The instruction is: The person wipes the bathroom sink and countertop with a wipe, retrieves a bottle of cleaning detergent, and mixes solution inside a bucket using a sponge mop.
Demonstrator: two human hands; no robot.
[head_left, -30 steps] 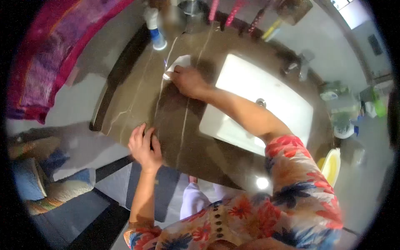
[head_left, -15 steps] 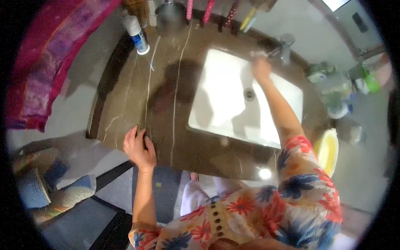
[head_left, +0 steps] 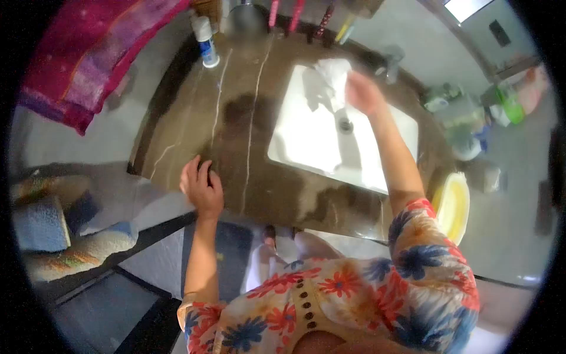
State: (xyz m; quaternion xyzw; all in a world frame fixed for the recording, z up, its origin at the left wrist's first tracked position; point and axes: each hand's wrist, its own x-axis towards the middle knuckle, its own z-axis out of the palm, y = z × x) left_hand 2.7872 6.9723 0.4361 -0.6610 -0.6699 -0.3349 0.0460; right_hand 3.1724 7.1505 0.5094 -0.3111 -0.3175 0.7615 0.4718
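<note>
My right hand (head_left: 364, 94), blurred by motion, is over the far side of the white sink (head_left: 295, 133). It grips a crumpled white cloth or tissue (head_left: 334, 75), which hangs over the sink's back rim. The drain (head_left: 345, 125) lies just below, and the tap (head_left: 392, 64) stands behind and to the right of the hand. My left hand (head_left: 202, 186) rests on the brown stone counter (head_left: 233, 127) near its front left edge, holding nothing, with its fingers apart and slightly bent.
A white and blue bottle (head_left: 208, 50) stands at the counter's back left. Toothbrushes (head_left: 296, 15) hang along the back wall. Bottles and packets (head_left: 466, 127) crowd the right side, beside a yellow and white dish (head_left: 453, 206). Folded towels (head_left: 71, 236) lie at left.
My right hand has moved left, from beside the tap to the sink's back rim, and the white cloth shows more fully. My left hand stays on the counter. The view has shifted slightly.
</note>
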